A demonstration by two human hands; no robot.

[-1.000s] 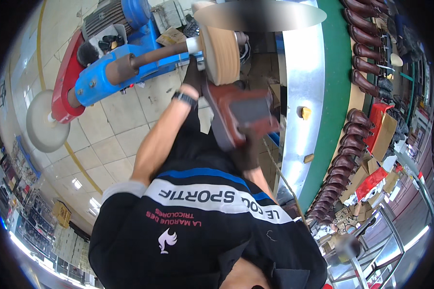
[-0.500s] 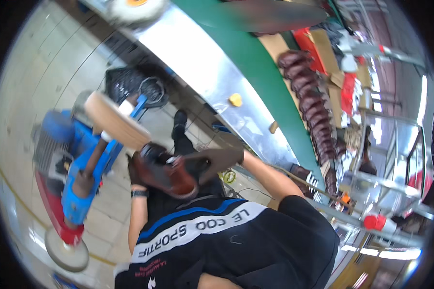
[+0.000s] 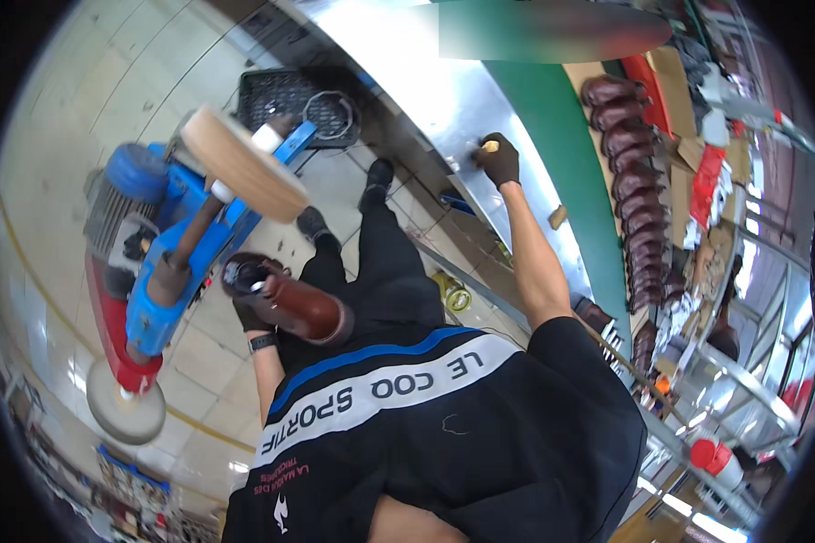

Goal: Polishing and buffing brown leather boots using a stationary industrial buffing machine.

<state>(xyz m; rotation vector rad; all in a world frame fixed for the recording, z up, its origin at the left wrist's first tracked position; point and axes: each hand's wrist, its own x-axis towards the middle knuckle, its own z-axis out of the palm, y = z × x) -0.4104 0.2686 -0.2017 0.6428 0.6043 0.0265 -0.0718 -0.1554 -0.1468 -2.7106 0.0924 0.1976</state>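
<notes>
left hand (image 3: 247,312), dark-gloved with a watch on the wrist, is closed around a brown ankle boot (image 3: 285,299). the boot is held low at the person's left side, toe end toward the buffing machine, apart from the wheels. the shaft opening points to the torso.

right hand (image 3: 498,161), also dark-gloved, is stretched out to the shiny metal bench (image 3: 407,81), fingers pinched on a small tan block (image 3: 490,145) that rests on the metal surface. a second small tan block (image 3: 558,216) lies further along the bench edge, well apart from the hand.

blue buffing machine (image 3: 158,244) stands on the tiled floor to the left; its tan cloth wheel (image 3: 243,175) is nearest the boot, a pale wheel (image 3: 125,413) sits at the other end of the shaft. black crate (image 3: 285,104) on the floor beyond the machine. a row of dark brown boots (image 3: 638,199) lines the green belt (image 3: 561,163) beside the bench.
</notes>
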